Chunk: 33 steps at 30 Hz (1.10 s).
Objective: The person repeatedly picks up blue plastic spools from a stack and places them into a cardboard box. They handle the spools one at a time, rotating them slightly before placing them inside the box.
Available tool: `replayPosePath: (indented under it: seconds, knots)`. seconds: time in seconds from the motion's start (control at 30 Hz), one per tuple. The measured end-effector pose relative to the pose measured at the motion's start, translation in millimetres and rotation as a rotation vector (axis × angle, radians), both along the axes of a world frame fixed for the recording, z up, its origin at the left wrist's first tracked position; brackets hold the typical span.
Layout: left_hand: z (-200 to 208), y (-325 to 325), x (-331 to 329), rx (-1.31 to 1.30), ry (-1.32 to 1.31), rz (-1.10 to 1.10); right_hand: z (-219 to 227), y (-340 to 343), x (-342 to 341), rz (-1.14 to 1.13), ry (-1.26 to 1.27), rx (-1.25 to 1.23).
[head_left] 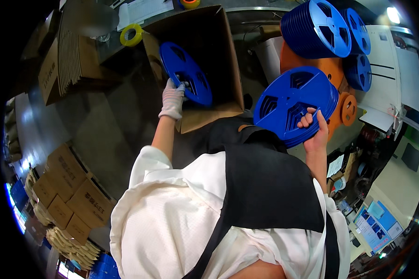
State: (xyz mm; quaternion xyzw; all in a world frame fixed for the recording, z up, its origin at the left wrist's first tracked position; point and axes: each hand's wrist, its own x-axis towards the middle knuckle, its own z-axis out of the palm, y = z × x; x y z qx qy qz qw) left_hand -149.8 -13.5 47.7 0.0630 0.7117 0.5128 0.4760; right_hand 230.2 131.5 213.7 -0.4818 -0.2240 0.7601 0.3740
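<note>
Right of the open cardboard box (pixel 233 60), the bare right hand (pixel 317 134) hooks curled fingers into a window of a blue reel stack (pixel 293 99). At the box's mouth, the gloved left hand (pixel 172 100) grips a tilted blue reel (pixel 179 69), fingers bent through its opening. Past the box's left corner sits a yellow tape roll (pixel 137 40).

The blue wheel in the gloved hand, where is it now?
In the head view, the blue wheel is in the upper part, a little left of centre, held by the gloved left hand at the mouth of the open cardboard box.
</note>
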Motion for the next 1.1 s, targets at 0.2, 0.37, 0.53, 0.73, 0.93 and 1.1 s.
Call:
replayPosePath:
  seconds: [0.2,0.37,0.53,0.73,0.93,1.1]
  knots:
    - [-89,75,-9,-0.133,0.387,-0.171,-3,-6,13,-0.038,-0.059,0.015]
    - [-123,125,-7,-0.259,0.462,-0.260,-3,-11,22,-0.063,-0.119,0.032]
    - [-145,152,-2,-0.312,0.506,-0.385,-6,-13,25,-0.091,-0.128,0.024]
    - [-155,134,20,-0.386,0.145,-0.262,-6,-11,19,-0.086,-0.067,0.051]
    - [-57,64,49,-0.240,0.301,-0.512,10,15,22,-0.103,0.330,0.130]
    - [28,43,82,0.390,0.960,-0.899,27,37,14,0.021,0.554,0.136]
